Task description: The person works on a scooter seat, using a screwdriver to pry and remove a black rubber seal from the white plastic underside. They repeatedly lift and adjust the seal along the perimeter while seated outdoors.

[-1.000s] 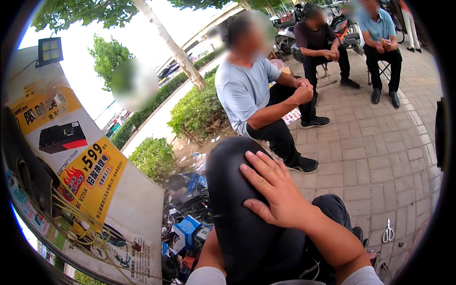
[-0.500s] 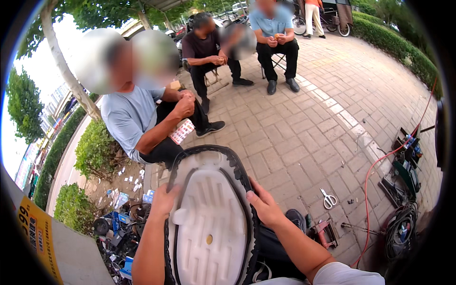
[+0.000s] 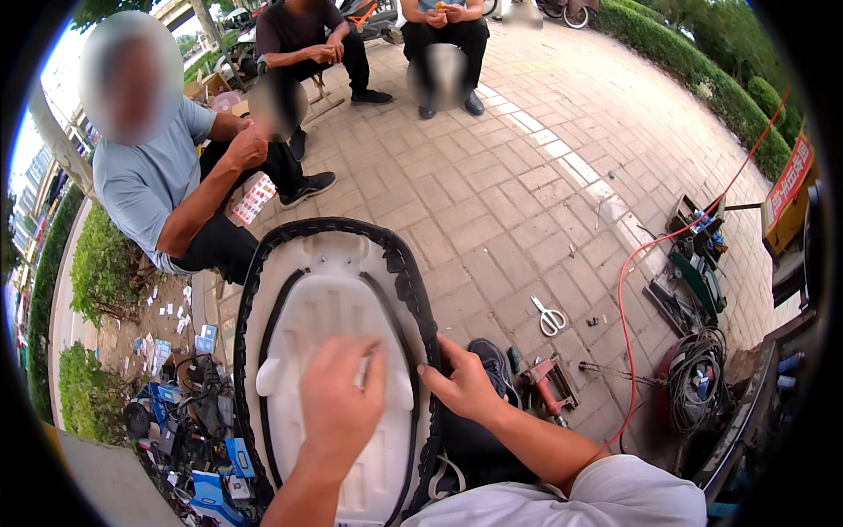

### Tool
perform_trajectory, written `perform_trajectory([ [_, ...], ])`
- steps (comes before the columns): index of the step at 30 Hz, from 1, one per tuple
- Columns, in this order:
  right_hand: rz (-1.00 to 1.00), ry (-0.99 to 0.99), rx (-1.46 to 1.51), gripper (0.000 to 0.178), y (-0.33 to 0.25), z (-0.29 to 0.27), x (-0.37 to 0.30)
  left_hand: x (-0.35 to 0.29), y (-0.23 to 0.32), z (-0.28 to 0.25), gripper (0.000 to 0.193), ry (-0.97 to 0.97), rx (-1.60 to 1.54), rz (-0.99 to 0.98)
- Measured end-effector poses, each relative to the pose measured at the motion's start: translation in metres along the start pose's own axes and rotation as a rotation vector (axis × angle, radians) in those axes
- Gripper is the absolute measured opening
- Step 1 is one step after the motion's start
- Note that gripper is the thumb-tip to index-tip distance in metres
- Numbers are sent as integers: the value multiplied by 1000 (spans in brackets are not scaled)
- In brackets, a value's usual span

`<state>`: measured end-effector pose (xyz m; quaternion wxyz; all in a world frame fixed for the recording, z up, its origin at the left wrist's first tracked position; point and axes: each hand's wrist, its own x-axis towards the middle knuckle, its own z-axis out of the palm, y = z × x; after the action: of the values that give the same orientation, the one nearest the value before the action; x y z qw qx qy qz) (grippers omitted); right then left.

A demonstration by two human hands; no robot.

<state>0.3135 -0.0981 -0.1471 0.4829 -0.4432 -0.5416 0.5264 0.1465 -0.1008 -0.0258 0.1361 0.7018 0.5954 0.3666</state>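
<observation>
An upside-down scooter seat rests in front of my body, its pale plastic base facing up. Its black cover is folded over the rim in gathered creases. My right hand grips the seat's right edge, thumb on top and the fingers partly hidden. Over the middle of the base is my left hand, smeared by motion; whether it touches the plastic or holds anything is unclear. On the paving to the right lie a red staple gun and white-handled scissors.
A seated person is close at the left; two more sit farther back. Boxes and parts are heaped at lower left. A red hose crosses the paving near a cable coil and tools at right.
My left hand has left the seat's left edge and moved over the middle of the base. My right hand stays on the right edge. The view has turned right and downward.
</observation>
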Motion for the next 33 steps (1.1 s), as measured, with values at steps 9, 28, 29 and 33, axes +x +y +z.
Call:
perform_trajectory([
  [9,259,81,114,50,73,-84,-45,-10,-15,71,23,-184,-349,-412],
  [28,955,-7,-1067,40,332,-191,1,-5,-30,63,13,-260,-317,-430],
  [29,927,-15,-1059,43,330,-195,-2,-2,-27,64,12,-273,-355,-442],
  [33,740,44,-1011,44,312,-199,4,4,-27,67,13,-310,-282,-404],
])
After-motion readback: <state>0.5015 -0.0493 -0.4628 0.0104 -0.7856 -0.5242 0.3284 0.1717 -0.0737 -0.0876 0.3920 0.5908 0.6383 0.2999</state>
